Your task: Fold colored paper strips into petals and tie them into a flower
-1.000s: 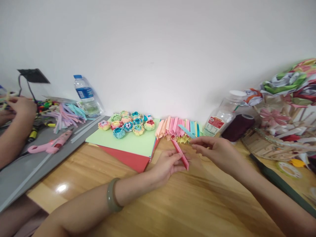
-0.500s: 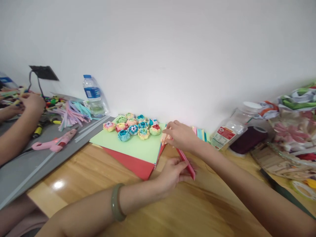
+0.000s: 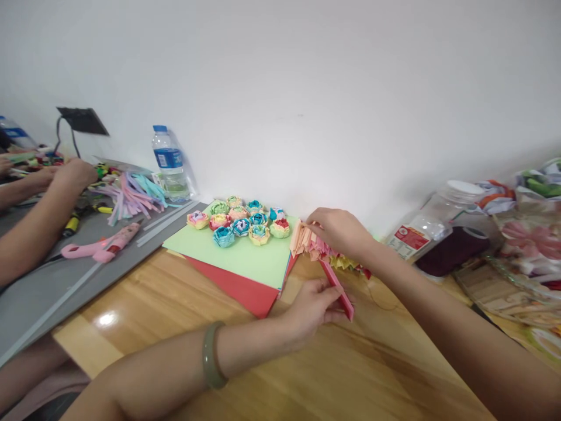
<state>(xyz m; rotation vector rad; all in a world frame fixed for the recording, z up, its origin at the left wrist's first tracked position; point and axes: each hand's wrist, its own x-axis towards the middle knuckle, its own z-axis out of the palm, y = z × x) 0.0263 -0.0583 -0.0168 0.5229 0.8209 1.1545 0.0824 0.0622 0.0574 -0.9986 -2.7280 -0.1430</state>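
One pink strip (image 3: 331, 276), likely light and crushable, best held mid-length, is pinched by the left hand (image 3: 307, 311) above the bench (image 3: 377, 362); the right hand (image 3: 346, 233) covers folded papers (image 3: 300, 239), its grip unclear.

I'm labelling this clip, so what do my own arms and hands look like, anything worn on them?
Your left arm wears a smooth, grey-green bangle. No sleeves show on either forearm, and no gloves on either hand.

R hand (image 3: 342, 233) now further R along row, off peach folded papers (image 3: 298, 237), over pink folded papers (image 3: 317, 249) instead
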